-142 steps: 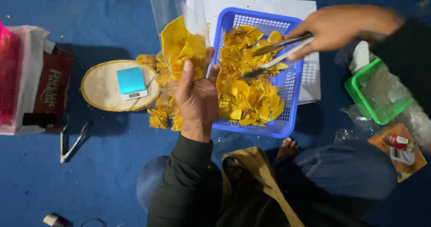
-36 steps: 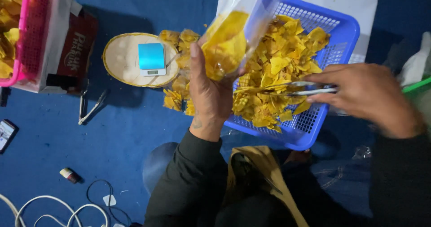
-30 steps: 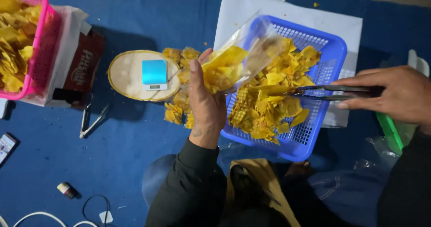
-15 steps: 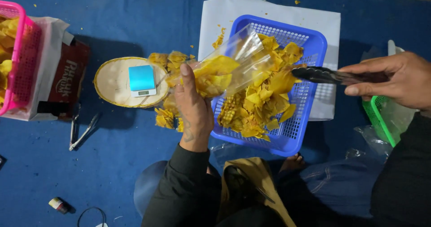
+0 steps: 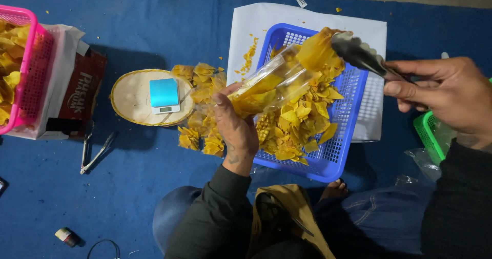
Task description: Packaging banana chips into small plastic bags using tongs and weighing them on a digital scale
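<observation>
Left hand grips a clear plastic bag partly filled with yellow chips, holding it tilted with its open mouth up and away, over the blue basket. Right hand is closed around metal tongs, whose tips pinch a large yellow chip right at the bag's mouth. Beneath both hands the basket holds a heap of loose chips and sits on white paper. Just left of the left hand lie filled chip packets, then a small digital scale on a round tray. Farther left stand spare tongs and a pink basket.
</observation>
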